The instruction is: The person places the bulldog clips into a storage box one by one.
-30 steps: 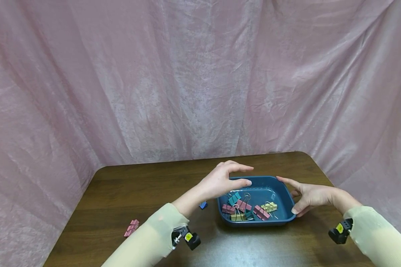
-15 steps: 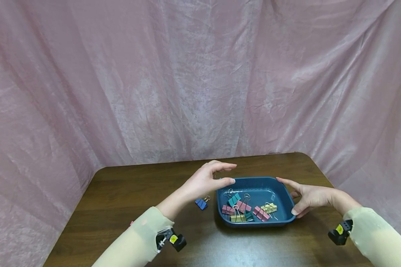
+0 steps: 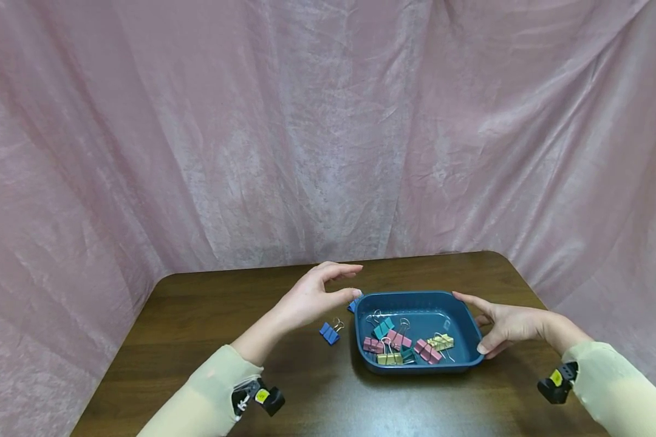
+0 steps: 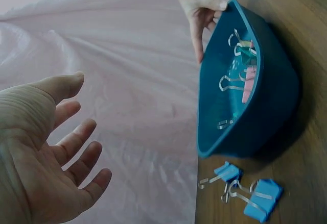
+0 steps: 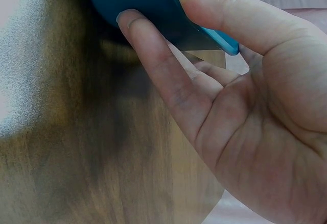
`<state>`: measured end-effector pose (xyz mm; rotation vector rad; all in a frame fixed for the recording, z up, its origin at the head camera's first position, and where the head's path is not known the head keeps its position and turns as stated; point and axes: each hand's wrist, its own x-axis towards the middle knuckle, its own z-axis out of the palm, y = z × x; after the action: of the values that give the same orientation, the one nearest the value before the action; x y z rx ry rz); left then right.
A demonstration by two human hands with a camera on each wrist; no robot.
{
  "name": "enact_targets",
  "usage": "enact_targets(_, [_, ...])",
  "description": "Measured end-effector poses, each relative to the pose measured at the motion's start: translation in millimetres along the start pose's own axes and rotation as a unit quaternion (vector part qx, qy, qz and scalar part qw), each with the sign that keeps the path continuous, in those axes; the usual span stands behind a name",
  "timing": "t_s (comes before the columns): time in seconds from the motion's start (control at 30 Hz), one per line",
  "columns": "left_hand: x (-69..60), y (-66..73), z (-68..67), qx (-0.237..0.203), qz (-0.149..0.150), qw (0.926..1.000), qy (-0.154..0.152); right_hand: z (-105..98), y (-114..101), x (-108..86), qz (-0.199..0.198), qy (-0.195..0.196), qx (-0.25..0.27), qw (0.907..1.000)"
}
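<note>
The tray [image 3: 421, 369] stands on the counter [image 3: 197, 309], coloured clips [image 3: 427, 351] inside. The right hand [image 3: 509, 325] grips its right end, fingers clamped there. The left hand [image 3: 308, 298] hovers, fingers apart, near two blue clips [image 3: 329, 333] left of the tray.

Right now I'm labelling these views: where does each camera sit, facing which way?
Head: on the head, forward and down at table, tray, clips; left hand, right hand, sleeves show.
Left wrist: on that wrist, toward tray and clips; both hands show.
Right wrist: on that wrist, toward tray; right hand shows.
Both wrist views share tray, right hand.
</note>
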<state>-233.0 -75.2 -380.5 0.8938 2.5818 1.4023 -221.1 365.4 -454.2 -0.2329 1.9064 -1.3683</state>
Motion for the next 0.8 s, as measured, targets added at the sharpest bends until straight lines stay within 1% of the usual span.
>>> enact_targets(0.1, [-4.8, -5.5, -7.2, 0.011, -0.007, 0.9999, 0.007, 0, 0, 0.2, -0.001, -0.001, -0.001, 1.0])
enact_targets(0.23, [-13.2, -13.2, -17.0, 0.018, -0.02, 0.9996, 0.009, 0, 0, 0.5, -0.001, 0.003, -0.005, 1.0])
enact_targets(0.33, [-19.5, -18.0, -23.8, 0.016, -0.025, 0.9995, 0.01, 0, 0, 0.3, -0.001, 0.005, -0.005, 1.0])
enact_targets(0.5, [-27.8, -23.4, -33.7, 0.014, -0.041, 0.999, 0.013, -1, 1, -0.2, -0.002, 0.0, 0.0, 1.0])
enact_targets(0.63, [-34.4, -27.3, -39.9, 0.019, -0.044, 0.9987, 0.017, -1, 2, 0.0, -0.007, -0.006, 0.004, 1.0])
enact_targets(0.8, [-47.8, -34.4, -50.0, 0.026, -0.054, 0.9979, 0.023, -1, 0, 0.0, -0.01, -0.01, 0.004, 0.9999])
